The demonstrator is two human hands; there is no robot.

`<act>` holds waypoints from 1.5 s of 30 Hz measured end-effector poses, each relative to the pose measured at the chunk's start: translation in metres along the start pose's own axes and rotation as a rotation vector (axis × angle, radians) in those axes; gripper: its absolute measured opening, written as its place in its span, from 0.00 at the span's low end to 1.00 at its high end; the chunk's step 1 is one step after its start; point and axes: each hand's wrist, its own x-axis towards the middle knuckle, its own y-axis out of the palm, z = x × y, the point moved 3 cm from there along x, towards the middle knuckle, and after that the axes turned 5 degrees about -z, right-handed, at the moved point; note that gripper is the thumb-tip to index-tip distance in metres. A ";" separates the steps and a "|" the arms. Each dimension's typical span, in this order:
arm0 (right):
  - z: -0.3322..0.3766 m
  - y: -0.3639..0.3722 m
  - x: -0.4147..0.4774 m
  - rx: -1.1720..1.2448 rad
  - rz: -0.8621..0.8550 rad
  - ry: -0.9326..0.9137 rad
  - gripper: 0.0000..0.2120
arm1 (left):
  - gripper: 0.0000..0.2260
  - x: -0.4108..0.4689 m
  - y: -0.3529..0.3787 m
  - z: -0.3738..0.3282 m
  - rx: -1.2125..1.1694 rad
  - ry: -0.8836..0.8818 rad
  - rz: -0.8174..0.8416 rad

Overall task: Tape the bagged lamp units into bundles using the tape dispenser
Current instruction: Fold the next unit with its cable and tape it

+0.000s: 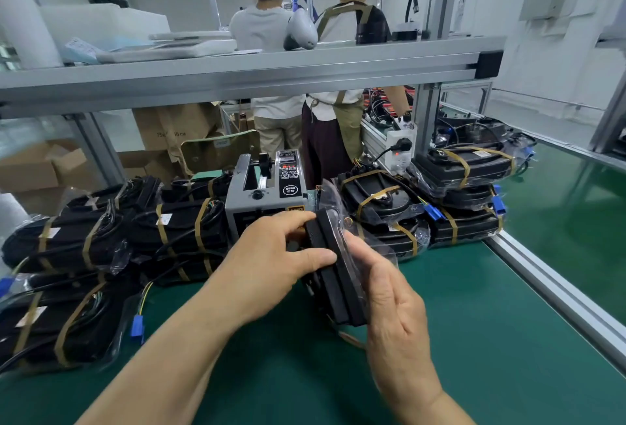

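by the tape dispenser [266, 187], left hand [271, 265] and right hand [393, 306] grip one bagged lamp unit [340, 292]; labels illegible.

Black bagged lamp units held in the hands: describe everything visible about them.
The black bagged lamp units look like two flat hard-plastic slabs set face to face, wrapped in clear crinkled plastic. They stand on edge, tilted, above the green table mat, in front of the grey tape dispenser. The left hand grips their left side, fingers over the top edge; the right hand holds the right side. Whether tape is on them cannot be told.
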 end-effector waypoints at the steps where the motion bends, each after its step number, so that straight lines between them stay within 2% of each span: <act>1: -0.003 -0.001 -0.001 0.015 0.034 0.043 0.19 | 0.19 -0.002 -0.001 0.003 0.035 0.011 -0.041; 3: -0.005 -0.007 -0.005 0.081 0.125 0.112 0.18 | 0.22 -0.011 0.001 0.008 0.027 0.020 -0.099; 5: -0.002 -0.013 -0.012 0.086 0.191 0.141 0.23 | 0.24 -0.025 0.004 0.010 -0.021 0.063 -0.131; 10: 0.010 -0.023 -0.030 -0.334 0.045 0.139 0.33 | 0.26 -0.062 0.030 0.015 0.083 0.271 -0.254; 14: 0.011 -0.024 -0.043 -0.442 -0.030 0.185 0.28 | 0.23 -0.083 0.055 0.027 0.257 0.475 -0.343; 17: 0.006 -0.021 -0.051 -0.490 -0.060 0.205 0.20 | 0.18 -0.087 0.065 0.036 0.249 0.536 -0.382; 20: 0.004 -0.017 -0.053 -0.523 -0.072 0.179 0.14 | 0.18 -0.086 0.066 0.034 0.241 0.562 -0.366; 24: 0.008 -0.017 -0.055 -0.423 -0.192 0.131 0.21 | 0.20 -0.084 0.064 0.033 0.272 0.571 -0.358; 27: 0.011 -0.018 -0.053 -0.321 -0.252 0.193 0.19 | 0.22 -0.086 0.064 0.037 0.303 0.559 -0.351; 32: 0.011 -0.019 -0.049 -0.330 -0.215 0.272 0.10 | 0.23 -0.087 0.063 0.033 0.338 0.527 -0.303; 34: 0.010 -0.022 -0.048 -0.377 -0.207 0.276 0.14 | 0.19 -0.087 0.059 0.027 0.275 0.535 -0.281; 36: 0.012 -0.025 -0.045 -0.391 -0.230 0.272 0.15 | 0.14 -0.078 0.046 0.028 0.070 0.400 -0.305; 38: 0.013 -0.028 -0.043 -0.362 -0.254 0.297 0.14 | 0.06 -0.057 0.028 0.040 -0.185 0.048 -0.433; 41: 0.013 -0.029 -0.043 -0.323 -0.246 0.327 0.13 | 0.06 -0.011 0.005 0.081 -0.495 -0.482 -0.616; 43: 0.015 -0.026 -0.043 -0.309 -0.235 0.314 0.15 | 0.05 0.015 -0.003 0.100 -0.632 -0.683 -0.629; 45: 0.018 -0.024 -0.041 -0.316 -0.224 0.261 0.17 | 0.06 0.030 -0.003 0.111 -0.728 -0.795 -0.615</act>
